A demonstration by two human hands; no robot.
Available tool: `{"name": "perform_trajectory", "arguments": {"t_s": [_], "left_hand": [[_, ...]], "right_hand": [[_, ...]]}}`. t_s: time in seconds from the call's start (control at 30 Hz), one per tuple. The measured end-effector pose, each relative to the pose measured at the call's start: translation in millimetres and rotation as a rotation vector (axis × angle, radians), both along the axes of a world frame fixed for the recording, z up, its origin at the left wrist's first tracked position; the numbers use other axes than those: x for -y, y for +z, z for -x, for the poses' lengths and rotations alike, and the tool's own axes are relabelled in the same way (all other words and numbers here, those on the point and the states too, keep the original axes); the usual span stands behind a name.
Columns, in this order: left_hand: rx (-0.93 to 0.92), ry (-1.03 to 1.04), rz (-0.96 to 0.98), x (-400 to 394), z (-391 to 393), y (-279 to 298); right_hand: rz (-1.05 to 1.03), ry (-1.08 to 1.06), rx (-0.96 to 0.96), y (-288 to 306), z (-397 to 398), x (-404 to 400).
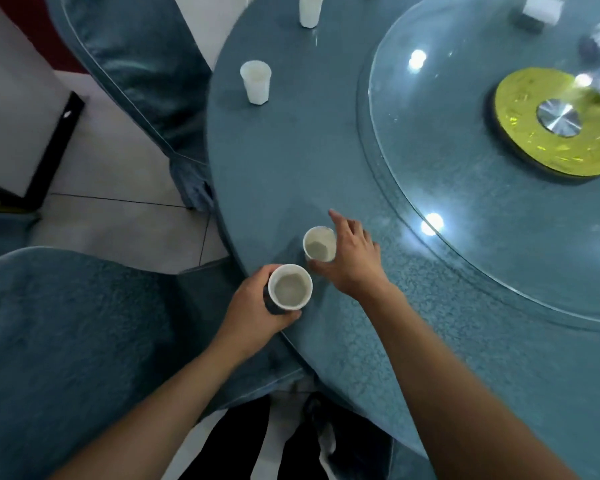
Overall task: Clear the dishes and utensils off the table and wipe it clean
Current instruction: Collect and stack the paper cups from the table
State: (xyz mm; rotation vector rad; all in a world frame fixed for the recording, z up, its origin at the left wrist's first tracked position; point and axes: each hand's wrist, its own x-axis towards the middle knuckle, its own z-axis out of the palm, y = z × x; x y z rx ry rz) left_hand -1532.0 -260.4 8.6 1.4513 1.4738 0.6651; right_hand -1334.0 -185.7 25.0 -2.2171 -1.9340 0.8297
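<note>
Left hand [257, 303], lower centre of the frame: fingers and thumb curled round a white cup [290, 286], held upright at the desk's edge, mouth toward the camera. The interior appears pale and bare; no liquid can be made out, though blur limits certainty.

Right hand [352, 258], just right of and above the left: fingers spread and loosely extended around a second white cup [320, 244] standing on the desk [291, 168]. The thumb lies at the cup's near rim and the fingers reach past its far side; whether they press the wall cannot be told. This cup also appears empty.

A third white cup [255, 82] stands alone on the desk in the upper centre-left, and a fourth white cup [311, 10] stands at the top edge, partly cropped; their contents are not visible from this angle.

The round desk is covered in blue-grey cloth. A glass turntable [465, 202] occupies the right side, with a yellow hub [555, 123] and metal centre. Blurred white and dark objects [541, 12] sit on it, upper right.

Cloth-covered chairs: one at lower left [66, 323], one at upper left [129, 64].
</note>
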Motion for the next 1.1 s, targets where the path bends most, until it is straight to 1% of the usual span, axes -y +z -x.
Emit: {"name": "perform_trajectory", "arguments": {"t_s": [0.1, 0.17, 0.23, 0.3, 0.37, 0.43, 0.5, 0.63, 0.77, 0.83, 0.9, 0.97, 1.1], "left_hand": [[0.016, -0.013, 0.003, -4.6, 3.9, -4.4], [0.029, -0.024, 0.006, -4.7, 5.4, -5.9], [0.053, -0.038, 0.015, -4.5, 7.2, -7.3], [0.072, -0.040, 0.041, -5.2, 8.9, -6.5], [0.082, -0.046, 0.062, -6.5, 9.5, -6.2], [0.094, -0.052, 0.076, -8.1, 9.6, -5.7], [0.111, -0.054, 0.082, -9.8, 9.1, -3.4], [0.115, -0.067, -0.006, -10.0, 9.6, -5.6], [0.085, -0.073, -0.055, -7.7, 8.6, -8.1], [0.082, -0.071, -0.076, -5.7, 6.8, -5.5], [0.079, -0.070, -0.102, -4.5, 5.4, -2.5], [0.075, -0.081, -0.130, -4.2, 3.6, 0.9], [0.015, -0.070, -0.181, -0.7, 1.4, 2.2]], "right_hand": [[-0.018, -0.028, 0.022, -3.0, 3.9, -0.9], [-0.056, -0.094, -0.016, 4.8, 1.5, 5.9], [-0.174, -0.186, -0.166, 24.4, -1.8, 18.1], [-0.268, -0.228, -0.340, 53.2, -0.6, 33.3], [-0.236, -0.188, -0.434, 79.5, 6.5, 49.7], [-0.190, -0.105, -0.418, 89.3, 15.7, 61.8], [-0.157, -0.048, -0.368, 85.3, 23.1, 67.0], [-0.131, 0.033, -0.236, 64.8, 31.0, 72.3], [-0.097, 0.008, -0.195, 56.9, 35.3, 76.1], [-0.089, -0.010, -0.236, 58.2, 35.2, 81.4], [-0.134, -0.048, -0.276, 58.6, 31.2, 92.6], [-0.153, -0.084, -0.288, 57.1, 23.2, 111.2], [-0.125, -0.141, -0.304, 52.8, 7.8, 148.9]]}}
